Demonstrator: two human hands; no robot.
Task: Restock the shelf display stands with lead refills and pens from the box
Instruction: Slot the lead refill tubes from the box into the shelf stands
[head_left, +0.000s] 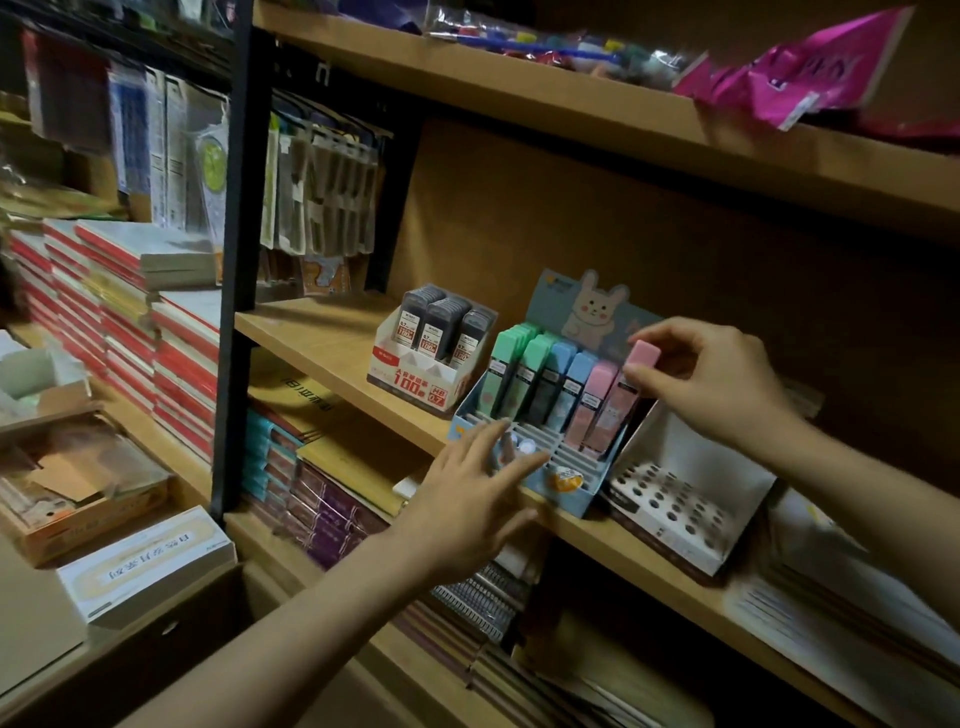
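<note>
Right hand pinches a pink lead refill case by its top, above the right end of the back row in the blue bunny display stand at the shelf front edge. Left hand open, fingers spread, touching the stand's front left corner. Grey refill stand just left; white perforated pen stand just right, holes unfilled.

Right hand around pink refill case
</note>
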